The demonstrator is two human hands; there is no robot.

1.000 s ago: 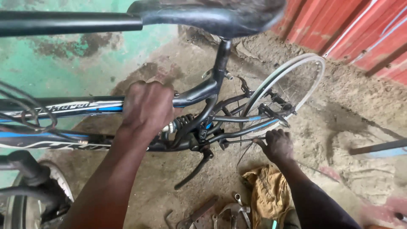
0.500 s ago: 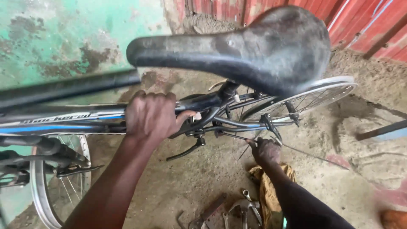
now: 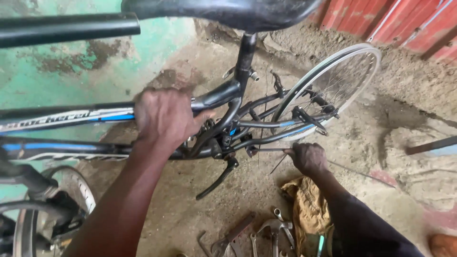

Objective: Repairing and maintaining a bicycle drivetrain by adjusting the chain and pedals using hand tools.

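Head view: I see the left hand (image 3: 164, 119) clamped round the bicycle frame (image 3: 62, 116) top tube, right hand (image 3: 308, 157) closed on a thin rod (image 3: 269, 150) near the crank (image 3: 219, 178). Frame looks rigid, heavy; hold the tubes, avoid the rear wheel (image 3: 328, 88) spokes

The lone head view looks steeply down, close over the bicycle frame (image 3: 71, 116) toward the dirt floor (image 3: 409, 143).

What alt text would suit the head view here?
A person's left hand grips the top tube of a black and blue bicycle while the right hand holds a thin tool near the bottom bracket. Spanners and a tan rag lie on the dirt floor.
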